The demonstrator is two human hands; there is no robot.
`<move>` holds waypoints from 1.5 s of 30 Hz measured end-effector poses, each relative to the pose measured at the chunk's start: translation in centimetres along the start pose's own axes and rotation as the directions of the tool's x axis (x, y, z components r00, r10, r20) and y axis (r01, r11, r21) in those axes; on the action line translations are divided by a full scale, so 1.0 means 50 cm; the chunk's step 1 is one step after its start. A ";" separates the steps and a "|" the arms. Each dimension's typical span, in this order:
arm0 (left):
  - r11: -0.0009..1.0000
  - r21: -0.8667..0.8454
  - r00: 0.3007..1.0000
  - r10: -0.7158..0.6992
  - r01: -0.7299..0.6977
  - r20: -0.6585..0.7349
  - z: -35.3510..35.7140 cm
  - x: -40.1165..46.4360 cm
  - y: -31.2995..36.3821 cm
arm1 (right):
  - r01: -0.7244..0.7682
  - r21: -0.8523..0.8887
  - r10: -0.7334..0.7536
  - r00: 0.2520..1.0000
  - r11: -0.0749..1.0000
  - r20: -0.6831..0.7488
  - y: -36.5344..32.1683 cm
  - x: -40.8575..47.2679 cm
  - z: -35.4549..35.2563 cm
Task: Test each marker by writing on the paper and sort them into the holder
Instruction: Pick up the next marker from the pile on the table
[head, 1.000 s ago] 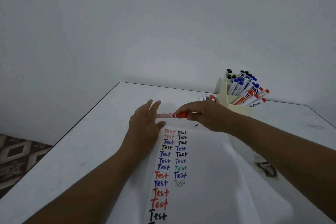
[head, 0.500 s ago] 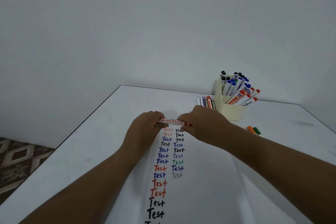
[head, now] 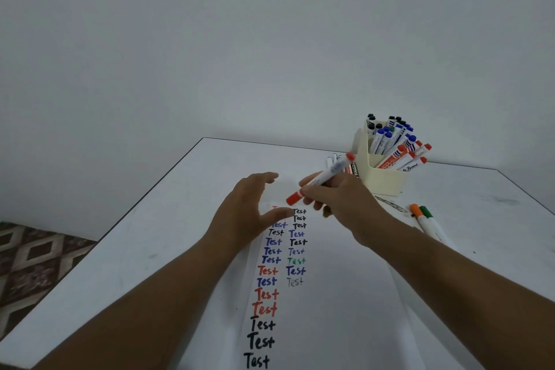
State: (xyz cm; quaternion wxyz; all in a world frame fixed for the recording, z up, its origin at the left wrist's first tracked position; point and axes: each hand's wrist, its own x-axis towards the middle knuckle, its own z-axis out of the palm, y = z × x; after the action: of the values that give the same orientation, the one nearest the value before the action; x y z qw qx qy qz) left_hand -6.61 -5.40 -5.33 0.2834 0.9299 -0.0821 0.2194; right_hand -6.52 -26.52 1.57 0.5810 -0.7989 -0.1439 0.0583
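Note:
My right hand (head: 339,198) grips a red marker (head: 322,178) that tilts up to the right, its red cap low at the left above the top of the paper (head: 336,294). My left hand (head: 249,213) hovers just left of it, fingers spread and holding nothing. The paper carries two columns of the word "Test" in red, blue, black and green. A cream holder (head: 383,177) at the back right is packed with several black, blue and red markers.
Several loose markers (head: 332,161) lie behind my right hand beside the holder. An orange-capped marker (head: 420,218) and a green-capped marker (head: 431,221) lie on the white table (head: 144,234) to the right. Patterned floor (head: 36,264) shows past the table's left edge.
Both hands held the red marker level half a second ago. My left hand has let go and opened, and my right hand has swung the marker up to a slant.

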 end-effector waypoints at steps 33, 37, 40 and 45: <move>0.990 0.013 0.988 0.136 -0.137 0.071 -0.003 0.004 0.000 | -0.134 0.411 0.239 0.947 0.902 -0.216 0.045 -0.008 0.052; 0.996 0.084 1.000 -0.022 0.020 0.022 0.018 0.016 -0.018 | -0.164 0.518 0.357 0.885 0.840 -0.299 0.053 -0.019 0.031; 0.953 0.302 0.983 -0.051 -0.004 0.175 0.039 0.035 -0.033 | -0.186 0.527 0.391 0.867 0.829 -0.309 0.059 -0.037 0.021; 0.925 0.375 0.954 -0.060 -0.057 0.294 0.054 0.050 -0.051 | -0.192 0.527 0.392 0.871 0.828 -0.297 0.056 -0.061 0.013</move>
State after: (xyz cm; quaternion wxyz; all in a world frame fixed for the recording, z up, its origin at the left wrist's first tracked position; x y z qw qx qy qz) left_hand -2.71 -4.89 -7.46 0.0829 0.9896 -0.0795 0.0871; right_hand -9.15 -27.65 -1.49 0.7614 -0.6365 0.1213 0.0207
